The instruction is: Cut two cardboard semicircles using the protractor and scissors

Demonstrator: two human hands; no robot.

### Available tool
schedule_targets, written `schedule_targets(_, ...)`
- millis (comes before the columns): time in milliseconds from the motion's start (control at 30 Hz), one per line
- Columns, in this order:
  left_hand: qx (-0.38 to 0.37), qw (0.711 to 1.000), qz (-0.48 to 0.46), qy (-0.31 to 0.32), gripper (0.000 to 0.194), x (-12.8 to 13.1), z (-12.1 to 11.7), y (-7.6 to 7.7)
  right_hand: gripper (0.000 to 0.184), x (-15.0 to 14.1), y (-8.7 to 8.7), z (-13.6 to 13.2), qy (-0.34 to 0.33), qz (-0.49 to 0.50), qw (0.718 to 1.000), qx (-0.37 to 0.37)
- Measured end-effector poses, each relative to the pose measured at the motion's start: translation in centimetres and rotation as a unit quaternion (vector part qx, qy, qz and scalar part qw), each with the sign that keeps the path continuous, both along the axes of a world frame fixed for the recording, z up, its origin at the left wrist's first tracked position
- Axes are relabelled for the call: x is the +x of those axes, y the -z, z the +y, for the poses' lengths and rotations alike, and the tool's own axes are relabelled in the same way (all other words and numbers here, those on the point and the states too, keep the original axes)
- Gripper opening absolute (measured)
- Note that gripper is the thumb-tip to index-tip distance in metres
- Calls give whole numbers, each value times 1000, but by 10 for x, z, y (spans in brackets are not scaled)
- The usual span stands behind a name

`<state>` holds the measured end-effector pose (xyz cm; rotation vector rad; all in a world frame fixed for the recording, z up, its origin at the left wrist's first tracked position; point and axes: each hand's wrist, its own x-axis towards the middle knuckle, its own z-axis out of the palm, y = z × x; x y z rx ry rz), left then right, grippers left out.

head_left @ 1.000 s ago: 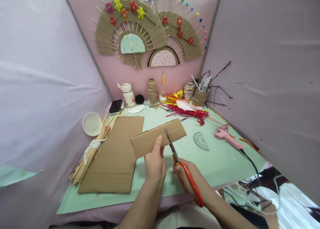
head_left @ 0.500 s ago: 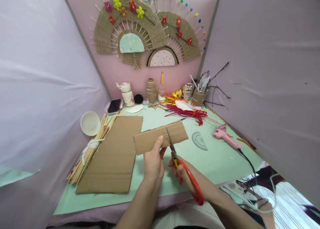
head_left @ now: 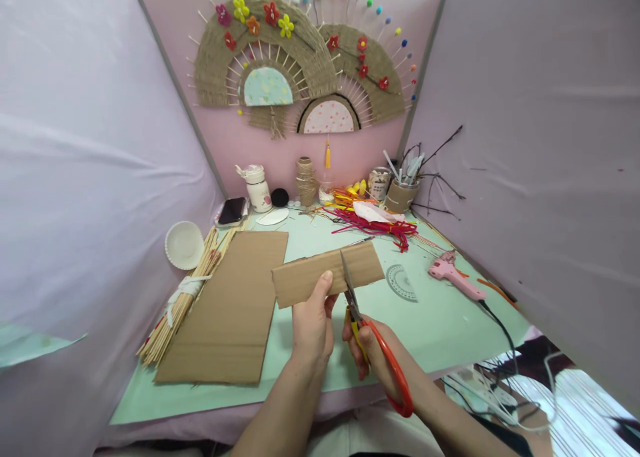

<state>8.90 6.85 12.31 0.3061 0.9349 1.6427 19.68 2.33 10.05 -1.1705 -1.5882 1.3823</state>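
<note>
My left hand [head_left: 314,320] pinches a narrow cardboard strip [head_left: 300,280] at its lower edge, thumb on top and the fingers hidden beneath. Held above the table, the strip tilts up toward the right. In my right hand [head_left: 367,344] is a pair of scissors [head_left: 390,364] with red and yellow handles. One blade lies over the face of the strip, right of my left thumb; the other blade is mostly hidden under it. A larger cardboard sheet [head_left: 227,304] rests flat on the table to the left.
On the green tabletop [head_left: 440,330], a bundle of bamboo sticks [head_left: 175,310] lies left. A clear protractor [head_left: 401,284] and a pink glue gun [head_left: 457,277] are at right. Behind are a twine spool [head_left: 305,180], a white bottle [head_left: 257,189] and magenta pipe cleaners [head_left: 373,224].
The whole scene has shifted slightly right in view. The scissors are still at the strip, their handles spread a little wider than before.
</note>
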Motion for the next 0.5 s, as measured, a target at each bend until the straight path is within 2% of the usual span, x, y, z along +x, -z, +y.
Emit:
schedule_targets(133,8,1000,0,10,31,-1,-1,-1,68,1,-5,-2,6,-14,1000,11)
schedule_targets(333,-10,1000,-3,6,28,0,-2,-4,73,4,-3,-2,27,-77,996,37)
schedule_targets(500,-13,1000,-6,7,28,1,-2,-4,65,7,-1,-3,49,-122,991,16)
